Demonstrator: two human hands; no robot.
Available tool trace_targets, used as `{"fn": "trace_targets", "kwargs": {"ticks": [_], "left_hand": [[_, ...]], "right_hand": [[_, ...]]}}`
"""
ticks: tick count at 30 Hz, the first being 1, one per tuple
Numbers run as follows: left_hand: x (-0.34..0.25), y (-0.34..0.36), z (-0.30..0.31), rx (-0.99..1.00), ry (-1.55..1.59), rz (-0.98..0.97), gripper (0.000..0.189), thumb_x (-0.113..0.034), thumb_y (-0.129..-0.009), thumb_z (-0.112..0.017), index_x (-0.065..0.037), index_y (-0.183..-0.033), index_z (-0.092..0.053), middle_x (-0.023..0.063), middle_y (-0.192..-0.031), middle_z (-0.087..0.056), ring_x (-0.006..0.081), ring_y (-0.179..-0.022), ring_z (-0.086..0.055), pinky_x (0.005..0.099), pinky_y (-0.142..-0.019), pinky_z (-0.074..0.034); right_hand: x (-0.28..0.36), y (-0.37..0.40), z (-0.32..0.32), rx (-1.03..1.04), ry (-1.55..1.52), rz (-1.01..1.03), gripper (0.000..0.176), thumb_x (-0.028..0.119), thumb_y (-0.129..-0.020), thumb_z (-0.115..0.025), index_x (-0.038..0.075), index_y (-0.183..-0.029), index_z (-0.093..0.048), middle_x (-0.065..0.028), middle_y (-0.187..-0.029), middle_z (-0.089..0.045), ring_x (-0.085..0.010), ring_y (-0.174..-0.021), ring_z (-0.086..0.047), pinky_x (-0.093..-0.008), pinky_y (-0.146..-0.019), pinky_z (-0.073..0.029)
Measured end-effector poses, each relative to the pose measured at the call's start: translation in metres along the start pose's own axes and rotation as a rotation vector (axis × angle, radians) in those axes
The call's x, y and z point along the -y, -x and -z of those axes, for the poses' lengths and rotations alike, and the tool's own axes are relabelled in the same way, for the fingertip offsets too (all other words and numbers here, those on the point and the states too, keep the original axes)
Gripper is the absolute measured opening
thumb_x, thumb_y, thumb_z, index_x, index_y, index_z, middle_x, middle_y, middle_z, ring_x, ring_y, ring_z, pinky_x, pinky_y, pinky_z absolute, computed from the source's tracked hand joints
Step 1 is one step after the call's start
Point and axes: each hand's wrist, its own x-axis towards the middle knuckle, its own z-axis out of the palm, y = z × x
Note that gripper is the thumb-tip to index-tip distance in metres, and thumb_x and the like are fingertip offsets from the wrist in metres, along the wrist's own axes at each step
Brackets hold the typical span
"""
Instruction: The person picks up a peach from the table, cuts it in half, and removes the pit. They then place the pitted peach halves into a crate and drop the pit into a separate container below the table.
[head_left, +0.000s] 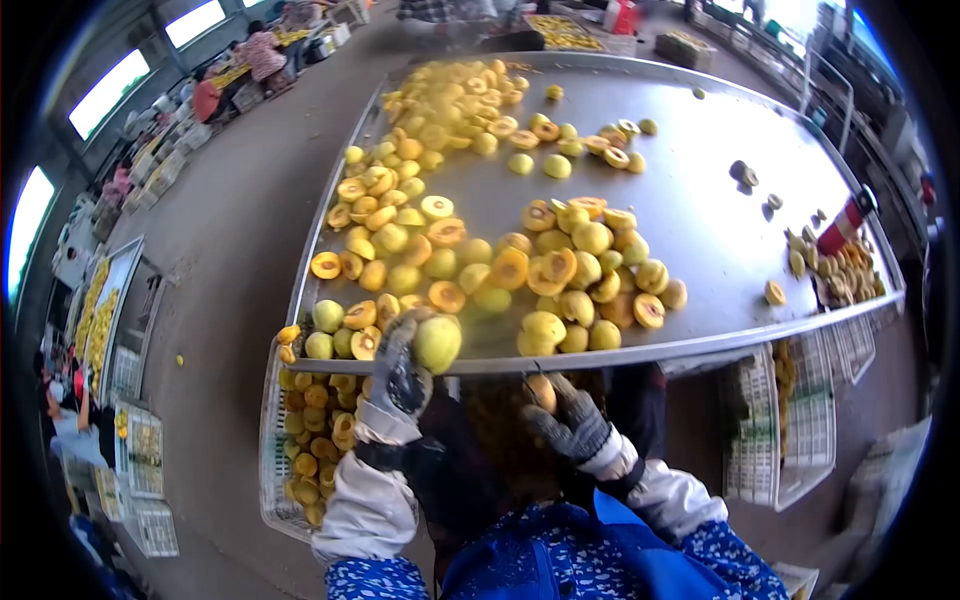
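My left hand (402,372), in a grey glove, is closed around a whole yellow-green peach (437,344) at the table's near edge. In my gloved right hand (575,425), between thumb and fingers, is a small tan rounded piece (541,393) with a thin dark tip; its exact kind I cannot tell. Just beyond both hands lies a heap of cut and whole yellow peaches (590,237) on the metal table (690,170). Some halves, like this one (446,296), show a reddish-brown hollow or stone.
Below the table's left corner stands a crate of peach halves (270,455). Farther right are white crates (752,430). A red cylindrical object (846,222) rests by a pile of small brownish pieces (850,277). People (262,52) sit near crates at far left.
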Motion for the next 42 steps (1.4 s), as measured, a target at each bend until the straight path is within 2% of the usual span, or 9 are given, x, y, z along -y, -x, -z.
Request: {"fn": "trace_targets", "kwargs": {"ticks": [2,7,11,16,23,27,36,39,42], "left_hand": [[0.035,0.034,-0.022,0.080,-0.040,0.104,0.032,-0.028,-0.096,-0.045,-0.002,-0.112,-0.054,0.0090,-0.107,-0.058,0.0162,-0.097,-0.056,0.0287,-0.083,-0.047],[0.098,0.070,-0.044,0.122,0.364,0.249,0.046,-0.042,-0.096,-0.040,-0.002,-0.115,-0.053,0.0069,-0.107,-0.059,0.0181,-0.099,-0.055,0.0296,-0.089,-0.044],[0.082,0.084,-0.059,-0.032,0.364,0.349,0.048,-0.045,-0.095,-0.038,-0.004,-0.113,-0.055,0.0075,-0.103,-0.060,0.0191,-0.095,-0.058,0.0294,-0.084,-0.047],[0.079,0.085,-0.050,-0.075,0.267,0.347,0.055,-0.054,-0.091,-0.039,-0.005,-0.110,-0.056,0.0107,-0.092,-0.063,0.0198,-0.076,-0.059,0.0291,-0.066,-0.049],[0.089,0.094,-0.056,-0.113,0.254,0.358,0.054,-0.052,-0.091,-0.042,-0.003,-0.108,-0.056,0.0112,-0.097,-0.061,0.0211,-0.085,-0.059,0.0327,-0.075,-0.050],[0.106,0.094,-0.051,-0.130,0.133,0.294,0.047,-0.045,-0.093,-0.042,-0.002,-0.108,-0.055,0.0101,-0.097,-0.060,0.0211,-0.086,-0.058,0.0317,-0.078,-0.049],[0.125,0.104,-0.049,-0.166,-0.381,-0.138,0.038,-0.033,-0.094,-0.040,0.000,-0.097,-0.059,0.0071,-0.092,-0.059,0.0164,-0.083,-0.055,0.0296,-0.077,-0.046],[0.122,0.101,-0.042,-0.139,-0.603,-0.206,0.032,-0.021,-0.091,-0.039,0.000,-0.090,-0.062,0.0098,-0.093,-0.062,0.0209,-0.086,-0.057,0.0316,-0.081,-0.044],[0.122,0.102,-0.049,-0.123,-0.694,-0.214,0.041,-0.034,-0.091,-0.039,-0.001,-0.090,-0.063,0.0132,-0.099,-0.061,0.0271,-0.089,-0.058,0.0360,-0.081,-0.046]], "right_hand": [[0.012,-0.009,-0.008,-0.126,0.066,0.211,0.039,0.019,-0.082,-0.065,0.003,-0.116,-0.051,-0.0099,-0.088,-0.063,-0.0226,-0.080,-0.062,-0.0351,-0.070,-0.048],[0.015,-0.007,-0.014,-0.115,-0.107,0.133,0.034,0.016,-0.086,-0.060,0.002,-0.115,-0.050,-0.0100,-0.095,-0.062,-0.0218,-0.088,-0.060,-0.0345,-0.077,-0.047],[0.004,0.006,-0.011,-0.153,-0.281,0.169,0.030,0.027,-0.093,-0.052,0.000,-0.108,-0.052,-0.0147,-0.086,-0.064,-0.0294,-0.079,-0.062,-0.0350,-0.068,-0.047],[-0.036,0.041,-0.008,-0.122,0.177,0.137,0.025,0.028,-0.093,-0.047,0.003,-0.092,-0.052,-0.0244,-0.074,-0.059,-0.0440,-0.068,-0.057,-0.0503,-0.055,-0.042],[-0.039,0.050,-0.013,-0.067,0.467,0.278,0.031,0.032,-0.094,-0.044,0.002,-0.098,-0.052,-0.0249,-0.080,-0.060,-0.0418,-0.074,-0.058,-0.0481,-0.060,-0.044],[-0.041,0.047,-0.018,-0.050,0.021,-0.068,0.038,0.035,-0.096,-0.041,0.000,-0.099,-0.057,-0.0207,-0.081,-0.062,-0.0355,-0.074,-0.060,-0.0396,-0.065,-0.046],[-0.052,0.054,-0.027,-0.012,-0.330,-0.147,0.039,0.037,-0.096,-0.044,0.002,-0.095,-0.060,-0.0068,-0.074,-0.061,-0.0134,-0.066,-0.052,-0.0303,-0.060,-0.045],[-0.057,0.058,-0.027,0.164,-0.479,-0.200,0.024,0.019,-0.093,-0.042,0.000,-0.097,-0.057,-0.0204,-0.092,-0.061,-0.0331,-0.081,-0.060,-0.0399,-0.069,-0.048],[-0.054,0.057,-0.022,0.146,-0.362,-0.161,0.036,0.032,-0.092,-0.040,0.002,-0.095,-0.060,-0.0167,-0.086,-0.061,-0.0279,-0.076,-0.058,-0.0379,-0.068,-0.047]]}}
